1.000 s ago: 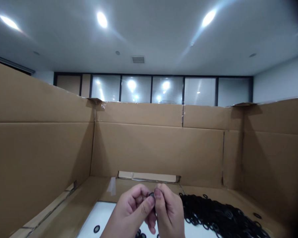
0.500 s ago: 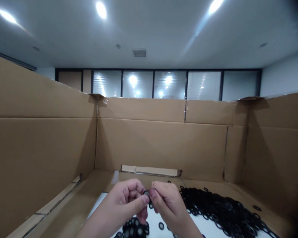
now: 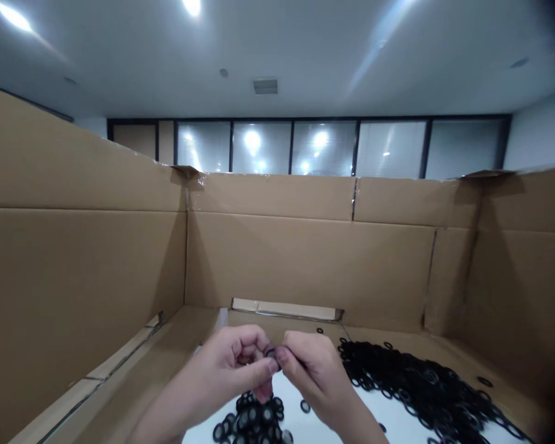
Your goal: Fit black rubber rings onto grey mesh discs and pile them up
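Between the fingertips of both hands is a small black ring (image 3: 271, 353), partly covered by the fingers. My left hand (image 3: 240, 357) pinches it from the left with thumb and forefinger. From the right, my right hand (image 3: 308, 370) pinches at its edge, thumb and bent forefinger closed together. Under my left hand lies a pile of black rings with greyish centres (image 3: 254, 419). To the right of my right hand spreads a large heap of open black rings (image 3: 411, 388). A single ring with a pale centre (image 3: 305, 406) lies just below my right hand.
A white sheet (image 3: 300, 428) lies under the piles on the cardboard floor. Tall cardboard walls (image 3: 277, 259) stand at the back, left and right. Loose rings lie near the heap, one by the right wall (image 3: 485, 382). A cardboard strip (image 3: 287, 310) runs along the back wall's base.
Both hands stay together on the ring, with only slight finger movement. The view has tilted down slightly, showing more of the pile below my left hand.
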A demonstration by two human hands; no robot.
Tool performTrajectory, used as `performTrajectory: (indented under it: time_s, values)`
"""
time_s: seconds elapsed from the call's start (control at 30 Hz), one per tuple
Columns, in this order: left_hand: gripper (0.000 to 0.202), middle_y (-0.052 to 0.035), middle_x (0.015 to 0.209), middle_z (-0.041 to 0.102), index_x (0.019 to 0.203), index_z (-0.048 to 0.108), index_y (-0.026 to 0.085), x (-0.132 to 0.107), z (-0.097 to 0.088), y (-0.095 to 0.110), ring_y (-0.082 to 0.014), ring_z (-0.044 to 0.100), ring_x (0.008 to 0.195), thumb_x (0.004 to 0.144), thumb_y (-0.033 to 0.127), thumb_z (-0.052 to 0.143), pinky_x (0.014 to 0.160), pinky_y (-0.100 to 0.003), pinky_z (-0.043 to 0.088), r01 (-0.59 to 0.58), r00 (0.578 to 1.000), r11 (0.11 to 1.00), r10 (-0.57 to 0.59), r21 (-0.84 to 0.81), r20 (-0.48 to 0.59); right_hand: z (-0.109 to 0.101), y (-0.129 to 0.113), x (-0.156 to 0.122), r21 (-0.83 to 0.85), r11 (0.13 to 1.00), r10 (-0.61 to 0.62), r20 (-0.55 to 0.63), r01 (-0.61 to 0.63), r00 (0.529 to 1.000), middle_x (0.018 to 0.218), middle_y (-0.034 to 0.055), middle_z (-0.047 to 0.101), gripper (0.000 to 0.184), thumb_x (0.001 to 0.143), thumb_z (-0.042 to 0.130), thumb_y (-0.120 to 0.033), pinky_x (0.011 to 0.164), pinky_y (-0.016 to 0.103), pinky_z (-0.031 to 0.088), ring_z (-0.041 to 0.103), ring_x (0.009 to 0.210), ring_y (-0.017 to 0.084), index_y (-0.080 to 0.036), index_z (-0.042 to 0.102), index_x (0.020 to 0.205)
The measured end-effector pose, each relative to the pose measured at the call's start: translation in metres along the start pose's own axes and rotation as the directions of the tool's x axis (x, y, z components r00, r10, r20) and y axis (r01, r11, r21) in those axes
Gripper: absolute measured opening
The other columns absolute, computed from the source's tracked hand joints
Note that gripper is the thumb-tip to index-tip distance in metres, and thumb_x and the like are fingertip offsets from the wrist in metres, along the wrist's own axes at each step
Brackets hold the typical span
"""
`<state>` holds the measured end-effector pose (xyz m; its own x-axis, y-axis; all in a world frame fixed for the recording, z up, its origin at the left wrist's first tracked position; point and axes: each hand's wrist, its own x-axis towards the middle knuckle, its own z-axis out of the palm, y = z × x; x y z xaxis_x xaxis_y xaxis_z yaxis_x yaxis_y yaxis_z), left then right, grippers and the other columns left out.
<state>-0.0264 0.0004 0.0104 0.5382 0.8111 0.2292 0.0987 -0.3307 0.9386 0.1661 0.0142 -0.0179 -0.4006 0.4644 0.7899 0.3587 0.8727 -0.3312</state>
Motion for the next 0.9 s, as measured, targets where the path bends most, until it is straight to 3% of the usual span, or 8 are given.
performTrajectory:
  time_s: [0.07,0.17,0.3,0.5,0.6,0.73,0.9]
  values:
    - [0.024,-0.0018,0.067,0.068,0.079,0.058,0.015,0.001,0.0,0.001,-0.0127,0.062,0.064,0.09,0.035,0.067,0.065,-0.024,0.047,-0.017,1.0,0.999,0.017,-0.048,0.005,0.002,0.0,0.001,0.007,1.0,0.009,-0.026,-0.009,1.0,0.059,-0.0053,0.041,0.037,0.102,0.044,-0.027,0.051,0.023,0.026,0.039,0.051,0.009,-0.02,0.036,0.066]
    - [0.027,-0.0006,0.066,0.065,0.083,0.059,0.014,0.006,0.006,0.001,-0.0123,0.061,0.063,0.09,0.038,0.068,0.065,-0.026,0.051,-0.083,0.996,0.984,0.079,-0.16,-0.033,0.009,-0.002,0.001,0.01,0.999,0.045,-0.174,-0.043,0.984,0.056,-0.0051,0.044,0.038,0.102,0.044,-0.027,0.051,0.022,0.029,0.042,0.049,0.009,-0.02,0.04,0.065]
    - [0.03,-0.001,0.069,0.062,0.087,0.061,0.013,0.013,0.019,0.001,-0.0126,0.06,0.065,0.089,0.042,0.069,0.062,-0.026,0.055,-0.158,0.987,0.943,0.14,-0.294,-0.081,0.021,-0.006,-0.001,0.083,0.991,0.129,-0.373,-0.106,0.919,0.052,-0.0048,0.051,0.04,0.104,0.042,-0.027,0.049,0.02,0.034,0.047,0.046,0.009,-0.02,0.042,0.064]
    - [0.031,0.0002,0.069,0.059,0.092,0.062,0.013,0.021,0.036,-0.005,-0.0114,0.057,0.06,0.091,0.044,0.068,0.055,-0.024,0.055,-0.211,0.97,0.909,0.15,-0.36,-0.191,0.03,-0.009,-0.001,0.146,0.977,0.207,-0.499,-0.153,0.842,0.047,-0.0054,0.049,0.041,0.105,0.042,-0.032,0.042,0.019,0.033,0.046,0.04,0.009,-0.021,0.045,0.066]
    - [0.031,0.0004,0.064,0.061,0.086,0.06,0.013,0.021,0.035,-0.005,-0.0103,0.058,0.055,0.092,0.043,0.066,0.056,-0.024,0.053,-0.206,0.973,0.914,0.154,-0.349,-0.171,0.024,-0.009,0.0,0.19,0.971,0.213,-0.43,-0.142,0.878,0.045,-0.0048,0.049,0.044,0.106,0.038,-0.034,0.043,0.021,0.033,0.045,0.04,0.01,-0.021,0.042,0.064]
    - [0.03,-0.0007,0.064,0.064,0.082,0.059,0.014,0.016,0.025,-0.003,-0.0112,0.061,0.058,0.091,0.041,0.068,0.06,-0.024,0.052,-0.182,0.982,0.933,0.16,-0.312,-0.096,0.008,-0.005,0.0,0.192,0.974,0.16,-0.205,-0.121,0.966,0.052,-0.0027,0.052,0.044,0.106,0.038,-0.038,0.05,0.023,0.034,0.048,0.048,0.011,-0.021,0.042,0.065]
    - [0.022,-0.0017,0.067,0.069,0.084,0.062,0.014,0.008,0.015,-0.001,-0.0118,0.063,0.062,0.092,0.034,0.068,0.065,-0.024,0.05,-0.088,0.995,0.971,0.095,-0.224,0.023,-0.011,-0.002,0.0,0.145,0.983,0.111,0.009,-0.111,0.994,0.054,-0.0042,0.044,0.045,0.104,0.041,-0.037,0.05,0.024,0.029,0.041,0.049,0.01,-0.02,0.04,0.062]
